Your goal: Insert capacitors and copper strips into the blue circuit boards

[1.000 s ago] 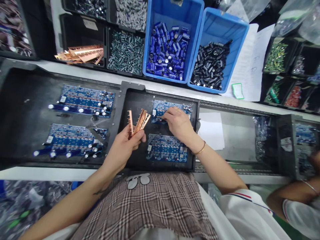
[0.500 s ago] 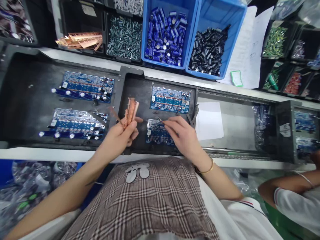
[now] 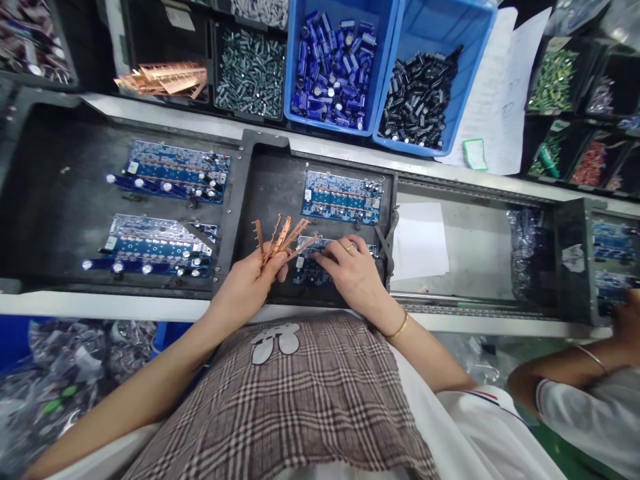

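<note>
My left hand is closed round a fanned bunch of toothed copper strips, which stick up and out above the fingers. One strip reaches right, over the left end of the lower blue circuit board. My right hand rests on that board, its fingers bent down and covering much of it. Whatever is under or between those fingertips is hidden. Just above lies another blue circuit board, fitted with a row of copper strips, in the same black tray.
A second black tray on the left carries two boards with blue capacitors. Behind are a bin of copper strips and blue bins of capacitors. White paper lies right of my tray. A co-worker's arm is at far right.
The copper strips in my left hand have spread from a tight bundle into a fan, tipping lower and rightward. My right hand has moved from a raised pinch down onto the lower board.
</note>
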`<state>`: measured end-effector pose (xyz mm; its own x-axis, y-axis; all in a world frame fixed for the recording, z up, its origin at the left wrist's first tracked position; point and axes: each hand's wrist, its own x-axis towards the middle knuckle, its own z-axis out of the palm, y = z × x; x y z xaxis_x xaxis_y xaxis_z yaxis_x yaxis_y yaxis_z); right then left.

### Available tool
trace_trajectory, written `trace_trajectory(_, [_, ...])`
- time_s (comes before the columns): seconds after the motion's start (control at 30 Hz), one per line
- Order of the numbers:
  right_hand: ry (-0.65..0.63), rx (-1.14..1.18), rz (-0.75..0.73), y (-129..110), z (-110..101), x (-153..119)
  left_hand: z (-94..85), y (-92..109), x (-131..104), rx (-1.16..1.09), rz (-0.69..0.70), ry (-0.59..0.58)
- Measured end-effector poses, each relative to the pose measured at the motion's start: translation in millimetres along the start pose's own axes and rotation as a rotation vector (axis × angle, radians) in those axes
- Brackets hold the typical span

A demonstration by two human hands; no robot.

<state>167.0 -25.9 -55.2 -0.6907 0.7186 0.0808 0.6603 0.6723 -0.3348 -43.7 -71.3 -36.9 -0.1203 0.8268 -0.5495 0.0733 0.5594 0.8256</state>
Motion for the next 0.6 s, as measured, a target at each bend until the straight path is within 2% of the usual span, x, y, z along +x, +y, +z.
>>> trace_trajectory(0.07, [0.051, 0.236, 0.129, -5.0, -6.2, 2.0, 7.7, 1.2, -7.7, 0.034, 0.033, -0.061])
trace_trajectory(0.13, [0.157, 0.605, 0.251, -11.2, -12.3, 6.0, 13.6, 7.3, -12.1, 0.068, 0.085, -0.165])
trace_trajectory(0.2, [0.254, 0.965, 0.34, -16.8, -18.2, 9.3, 8.5, 23.1, -4.4, 0.154, 0.176, -0.21])
trace_trajectory(0.27, [0.319, 1.227, 0.412, -20.0, -24.2, 8.6, -14.8, 52.0, 20.4, 0.38, 0.278, -0.069])
trace_trajectory(0.3, [0.331, 1.321, 0.445, -20.3, -27.2, 6.2, -32.9, 70.7, 38.5, 0.556, 0.309, 0.123])
trace_trajectory(0.37, [0.332, 1.435, 0.49, -18.7, -32.8, -2.2, -74.7, 111.2, 81.2, 0.909, 0.367, 0.4])
trace_trajectory(0.4, [0.327, 1.451, 0.503, -17.0, -35.1, -7.4, -93.5, 130.3, 103.2, 0.999, 0.375, 0.547])
trace_trajectory(0.43, [0.323, 1.442, 0.512, -15.0, -36.7, -12.6, -107.7, 147.2, 124.1, 1.044, 0.35, 0.59])
trace_trajectory(0.47, [0.327, 1.411, 0.514, -13.0, -37.7, -17.3, -115.4, 161.1, 143.0, 1.078, 0.312, 0.585])
trace_trajectory(0.5, [0.335, 1.359, 0.506, -11.1, -37.7, -21.0, -115.4, 171.9, 159.3, 1.096, 0.308, 0.572])
trace_trajectory(0.53, [0.345, 1.287, 0.486, -9.3, -36.9, -23.7, -107.3, 179.4, 172.6, 1.107, 0.351, 0.529])
trace_trajectory(0.6, [0.355, 1.102, 0.409, -6.2, -32.7, -25.9, -69.7, 186.3, 191.2, 1.116, 0.582, 0.427])
